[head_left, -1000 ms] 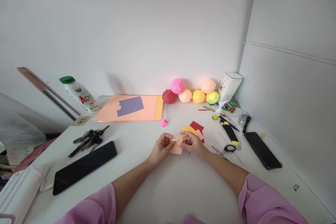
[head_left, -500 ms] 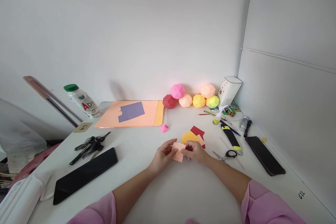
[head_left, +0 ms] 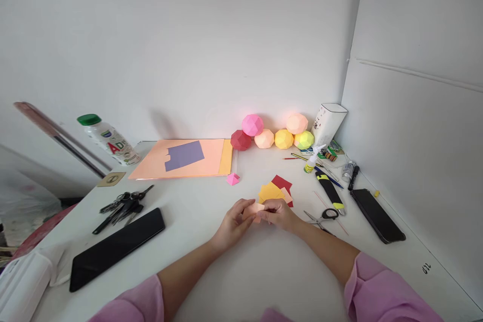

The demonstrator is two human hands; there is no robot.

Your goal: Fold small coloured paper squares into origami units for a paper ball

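Between both hands is a small piece of peach paper [head_left: 257, 208], bent and partly covered by fingers. My left hand [head_left: 237, 222] pinches its left side, and my right hand [head_left: 279, 214] grips the right side. Just beyond the right hand lie yellow paper pieces [head_left: 270, 191], a dark red piece [head_left: 282, 182] and a small peach piece [head_left: 287, 195], overlapping on the table. A little pink faceted paper shape [head_left: 233, 179] sits farther back, left of them.
Scissors [head_left: 322, 215], a utility knife [head_left: 330, 193], a glue bottle [head_left: 311, 162] and a black phone [head_left: 377, 215] lie on the right. Faceted paper balls [head_left: 284, 139] line the wall. Peach sheets [head_left: 151, 161], keys [head_left: 124, 208] and a black tablet-like slab [head_left: 117, 249] are on the left.
The peach paper showed flat and more fully before; now it is bent or tilted, with less of it visible between the fingers. The camera view has shifted slightly.
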